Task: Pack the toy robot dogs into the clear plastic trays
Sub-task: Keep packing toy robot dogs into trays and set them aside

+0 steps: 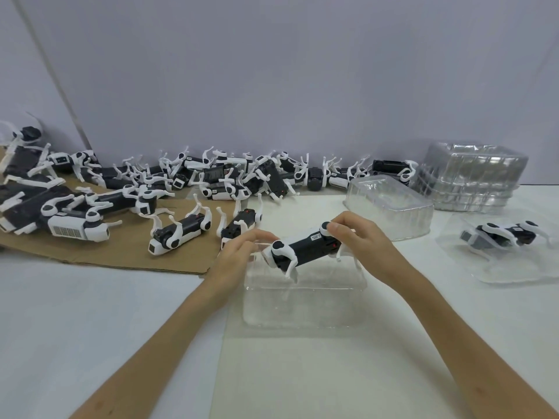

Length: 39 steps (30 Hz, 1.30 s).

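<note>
At the far left a sheet of cardboard (90,255) is lying on the white bench (332,373), carrying a heap of black and white toy dogs. The pile (211,173) is running along the back wall toward the middle, legs sticking out at all angles. Two loose dogs (181,234) are lying on their backs at the cardboard's right edge, legs up.

Just right of them, the left hand (239,252) is reaching in with curled fingers and gripping the left end of the dog (305,246). This dog is being held lengthwise between both hands, legs pointing down, right above the open tray (302,309) that is sitting on the bench nearest the person. Its feet are dipping toward the tray; whether they are touching it is unclear. The right hand (360,237) is pinching the white hip joint at the dog's right end between thumb and fingers.

Behind the right hand an upturned tray (390,207) is resting on the bench. Farther right, a stack (472,176) of clear trays is standing against the wall. At the right edge, a packed dog (499,237) is already sitting in its own shell (514,270).
</note>
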{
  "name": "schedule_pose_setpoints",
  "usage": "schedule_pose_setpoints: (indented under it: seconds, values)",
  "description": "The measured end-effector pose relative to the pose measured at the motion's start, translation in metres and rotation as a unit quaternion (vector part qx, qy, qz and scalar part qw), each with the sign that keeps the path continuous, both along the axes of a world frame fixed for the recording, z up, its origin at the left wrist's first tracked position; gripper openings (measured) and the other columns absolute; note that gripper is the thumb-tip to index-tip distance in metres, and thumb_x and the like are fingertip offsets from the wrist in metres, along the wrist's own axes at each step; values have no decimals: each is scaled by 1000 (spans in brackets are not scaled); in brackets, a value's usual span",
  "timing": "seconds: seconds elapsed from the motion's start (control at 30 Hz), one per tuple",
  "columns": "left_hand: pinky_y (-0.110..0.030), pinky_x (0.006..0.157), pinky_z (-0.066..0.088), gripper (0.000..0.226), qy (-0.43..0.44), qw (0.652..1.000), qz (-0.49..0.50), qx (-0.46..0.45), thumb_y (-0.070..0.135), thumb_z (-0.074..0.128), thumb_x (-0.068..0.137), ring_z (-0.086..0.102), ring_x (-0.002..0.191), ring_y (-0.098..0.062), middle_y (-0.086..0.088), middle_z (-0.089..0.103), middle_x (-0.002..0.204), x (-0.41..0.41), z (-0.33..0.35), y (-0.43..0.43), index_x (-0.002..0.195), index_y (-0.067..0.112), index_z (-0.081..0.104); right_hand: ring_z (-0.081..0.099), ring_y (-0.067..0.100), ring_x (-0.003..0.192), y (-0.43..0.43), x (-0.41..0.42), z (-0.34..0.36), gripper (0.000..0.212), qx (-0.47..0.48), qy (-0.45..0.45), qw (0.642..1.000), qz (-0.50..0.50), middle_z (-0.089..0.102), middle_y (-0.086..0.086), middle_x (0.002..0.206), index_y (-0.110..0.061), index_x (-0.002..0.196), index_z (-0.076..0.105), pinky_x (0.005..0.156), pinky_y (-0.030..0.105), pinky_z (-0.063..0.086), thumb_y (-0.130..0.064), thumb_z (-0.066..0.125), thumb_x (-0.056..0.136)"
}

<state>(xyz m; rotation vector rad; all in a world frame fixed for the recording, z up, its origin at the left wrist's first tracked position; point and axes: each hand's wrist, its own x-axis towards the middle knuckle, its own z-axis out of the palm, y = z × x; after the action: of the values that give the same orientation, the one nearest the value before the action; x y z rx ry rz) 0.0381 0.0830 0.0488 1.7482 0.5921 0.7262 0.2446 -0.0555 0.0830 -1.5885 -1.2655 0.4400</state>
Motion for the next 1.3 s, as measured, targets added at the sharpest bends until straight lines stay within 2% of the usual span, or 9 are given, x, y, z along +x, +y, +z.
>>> schedule_pose_setpoints:
  seconds: [0.1,0.23,0.37,0.47,0.53,0.67,0.87,1.07,1.3]
  values:
    - [-29,88,42,40,2,1000,1,-3,23,38,83,63,100,10,24,71,102,1,-1,0,87,40,73,54,-6,51,1,0,-1,25,-12,17,1000,5,60,-27,62,-15,80,60,49,3,37,-33,60,97]
    - [-29,91,43,27,-8,1000,-18,-14,29,46,82,61,95,8,23,70,96,1,-2,0,90,31,72,55,-7,50,1,-5,0,27,-30,31,999,-6,58,-26,57,-16,76,59,47,2,37,-34,61,96]
    - [-13,84,42,38,-14,997,-73,-5,45,61,79,59,97,6,23,66,96,-4,-1,-1,106,18,63,55,-6,49,-3,-8,8,29,-46,29,998,-14,60,-22,55,-18,75,63,45,2,36,-39,61,95]
    - [-5,78,42,37,-15,996,-87,2,36,67,80,61,97,4,21,66,96,-5,-2,-5,110,15,61,49,-4,47,-7,-8,14,31,-69,8,997,-16,61,-20,55,-28,69,67,44,5,32,-50,62,91]
    - [-7,79,43,34,-23,997,-79,2,32,66,80,61,99,1,18,66,99,-5,-2,-5,109,14,62,50,-6,52,-10,-6,16,32,-88,8,996,-10,66,-18,62,-34,69,70,54,9,35,-58,62,87]
    - [-11,83,45,26,-33,998,-47,27,34,69,83,61,107,-4,10,68,106,-5,-4,-4,103,18,67,59,-16,87,-14,-3,18,50,-123,13,992,12,73,-22,93,-36,83,75,80,21,36,-80,55,72]
    - [-11,81,48,24,-81,996,-1,30,33,72,85,64,107,-8,3,72,109,-4,-4,-3,106,20,72,55,-19,101,-14,-1,18,54,-156,48,986,30,66,-38,103,-43,91,77,100,28,37,-85,59,61]
    - [-17,88,42,31,-28,998,-49,19,30,65,81,59,114,-6,7,69,114,-7,-3,1,107,14,69,57,-21,93,-14,-1,15,28,-144,42,988,43,70,-31,102,-46,92,76,86,21,36,-68,66,78]
    - [-18,90,43,25,-31,998,-50,18,31,63,83,59,113,-3,11,68,113,-7,-3,-2,106,21,70,57,-21,95,-17,-3,18,35,-141,69,986,60,70,-31,103,-49,90,76,88,19,37,-72,64,66]
